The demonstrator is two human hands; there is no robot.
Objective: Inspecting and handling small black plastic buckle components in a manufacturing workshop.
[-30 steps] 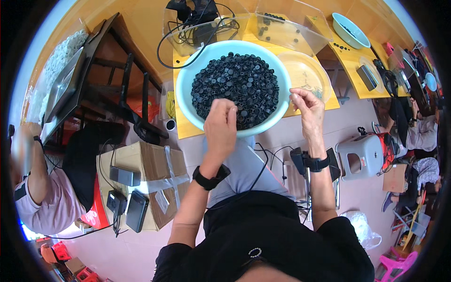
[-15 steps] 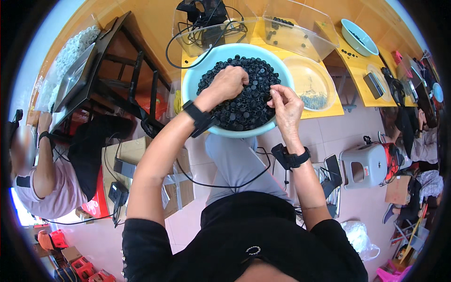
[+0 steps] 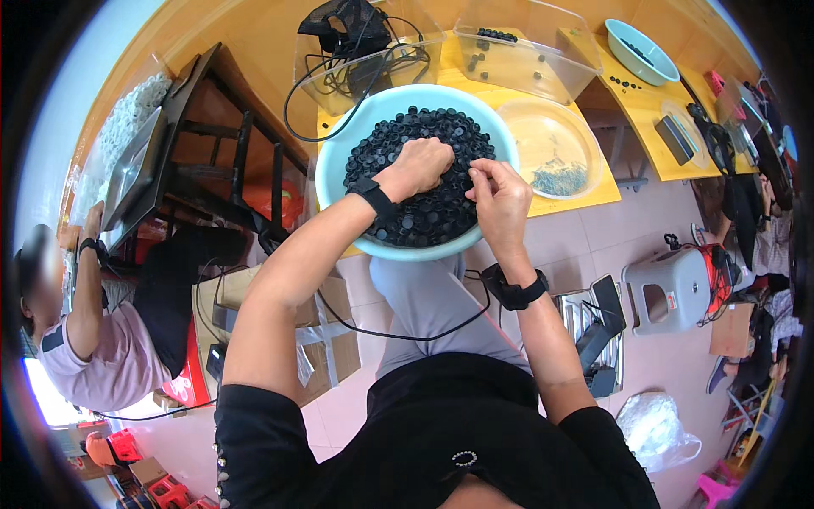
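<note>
A light-blue basin [image 3: 329,182] full of small round black caps [image 3: 407,222] stands in front of me, its near edge above my knees. My left hand [image 3: 421,166] is over the middle of the heap with its fingers curled down among the caps. The fingertips are hidden, so what they hold does not show. Just inside the right rim, my right hand [image 3: 504,197] has thumb and forefinger pinched together. Anything between those fingertips is too small to make out. Both wrists wear black bands.
Right of the basin, a round clear tray [image 3: 555,136] holds thin metal pieces [image 3: 560,180]. Behind are clear bins [image 3: 530,51], one with black cables. A second blue basin [image 3: 642,53] stands far right. A grey stool [image 3: 667,293] is on the floor. Another person [image 3: 106,348] sits at left.
My left hand has shifted right and nearer across the caps, closer to my right hand. The right hand stays pinched by the rim. The whole view has moved slightly.
</note>
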